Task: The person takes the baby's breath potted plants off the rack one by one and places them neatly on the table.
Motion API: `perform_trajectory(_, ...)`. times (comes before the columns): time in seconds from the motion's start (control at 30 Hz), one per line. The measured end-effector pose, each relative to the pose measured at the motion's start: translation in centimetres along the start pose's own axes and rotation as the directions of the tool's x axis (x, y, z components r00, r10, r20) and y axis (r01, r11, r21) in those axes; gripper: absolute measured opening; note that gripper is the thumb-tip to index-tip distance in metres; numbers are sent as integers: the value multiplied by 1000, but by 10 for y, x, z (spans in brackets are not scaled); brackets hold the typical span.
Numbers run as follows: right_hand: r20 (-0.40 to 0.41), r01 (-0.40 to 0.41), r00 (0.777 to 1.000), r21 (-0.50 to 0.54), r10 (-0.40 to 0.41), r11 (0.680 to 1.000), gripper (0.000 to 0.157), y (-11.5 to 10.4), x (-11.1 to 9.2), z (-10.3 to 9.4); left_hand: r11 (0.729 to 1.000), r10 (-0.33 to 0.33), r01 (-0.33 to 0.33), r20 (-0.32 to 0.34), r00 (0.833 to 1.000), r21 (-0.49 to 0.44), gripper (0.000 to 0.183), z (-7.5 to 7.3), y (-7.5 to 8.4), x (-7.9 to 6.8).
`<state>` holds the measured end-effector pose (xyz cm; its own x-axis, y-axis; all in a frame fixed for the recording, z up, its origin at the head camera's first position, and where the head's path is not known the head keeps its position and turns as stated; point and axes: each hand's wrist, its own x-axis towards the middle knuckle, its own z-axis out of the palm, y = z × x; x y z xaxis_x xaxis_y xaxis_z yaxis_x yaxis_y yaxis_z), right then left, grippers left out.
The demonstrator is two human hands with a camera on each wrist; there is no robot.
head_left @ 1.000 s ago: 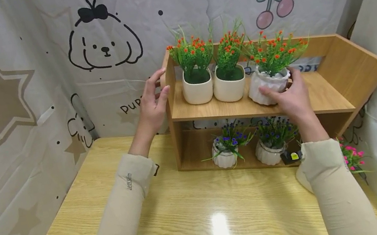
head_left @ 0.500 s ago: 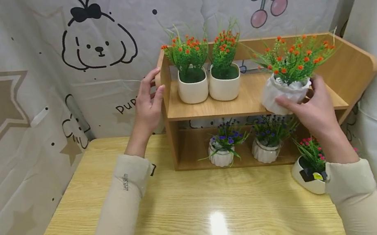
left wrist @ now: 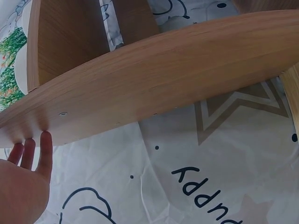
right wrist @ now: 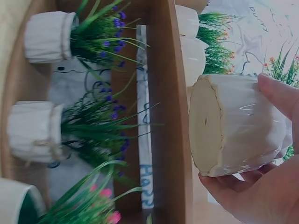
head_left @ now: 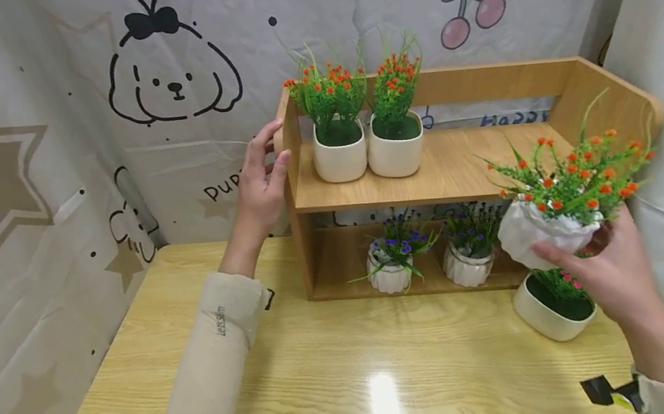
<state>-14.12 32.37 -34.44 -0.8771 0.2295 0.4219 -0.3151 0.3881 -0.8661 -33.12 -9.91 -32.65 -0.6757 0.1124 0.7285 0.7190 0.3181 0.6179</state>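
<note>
Right hand (head_left: pixel 620 272) had its grip round the glazed white pot (head_left: pixel 537 231) of orange flowers (head_left: pixel 580 176), midair by right end of shelf unit (head_left: pixel 462 159), left hand (head_left: pixel 262 185) touching side panel (left wrist: pixel 149 93); pot looked light, rigid, probably slick (glaze could chip), best held round its body.

Right hand (head_left: pixel 623 272) holding white orange-flowered pot (head_left: pixel 537 231), left hand (head_left: pixel 260 193) touching wooden shelf (head_left: pixel 469 158)

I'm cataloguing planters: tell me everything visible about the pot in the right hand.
The pot looks like glossy white ceramic, with fluted sides, a wavy rim and a beige base. It holds a green plant with small orange flowers. It seems slightly tilted, held in front of the shelf by thumb and fingers of the right hand.
</note>
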Motion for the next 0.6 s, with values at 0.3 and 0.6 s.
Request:
perform_trajectory(0.3,-35,-71,997,52,73,996,98,22,-55,-23,999,18,-18,-10,1000,-27,44,2,2,3)
perform_trajectory(0.6,-143,-286,941,142,306,947,104,49,-108,-31,999,21,-21,-19,1000,-32,44,2,2,0)
